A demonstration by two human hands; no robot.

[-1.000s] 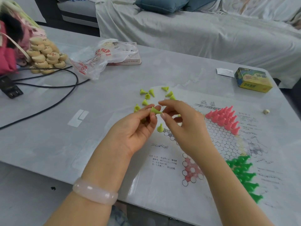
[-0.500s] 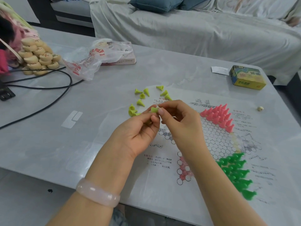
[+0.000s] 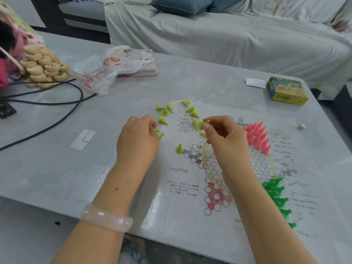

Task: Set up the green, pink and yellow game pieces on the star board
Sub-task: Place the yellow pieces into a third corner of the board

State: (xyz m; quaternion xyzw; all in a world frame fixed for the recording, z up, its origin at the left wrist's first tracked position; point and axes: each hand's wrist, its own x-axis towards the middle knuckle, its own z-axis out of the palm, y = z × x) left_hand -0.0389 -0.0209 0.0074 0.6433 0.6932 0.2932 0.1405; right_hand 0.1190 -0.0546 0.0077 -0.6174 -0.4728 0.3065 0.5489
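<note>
The star board [image 3: 202, 164] is a printed plastic sheet on the grey table. Pink pieces [image 3: 257, 135] stand packed in its far point, green pieces [image 3: 277, 197] in its right point. One yellow piece [image 3: 179, 149] stands upright at the board's left point. Several loose yellow pieces [image 3: 167, 111] lie beyond the board. My right hand [image 3: 222, 138] pinches a yellow piece [image 3: 202, 124] above the sheet. My left hand [image 3: 138, 139] rests on the table with its fingertips curled on loose yellow pieces [image 3: 159, 132].
A plastic bag [image 3: 106, 69] over a flat box, a pile of round wooden discs [image 3: 43, 67] and black cables [image 3: 57, 103] lie at the left. A yellow-green box [image 3: 286, 91], a paper slip and a small bead [image 3: 302, 127] sit at the right. A covered sofa stands behind.
My hands were together handing over a yellow piece. Now they are apart: the right keeps the piece, the left has moved left onto the loose pieces.
</note>
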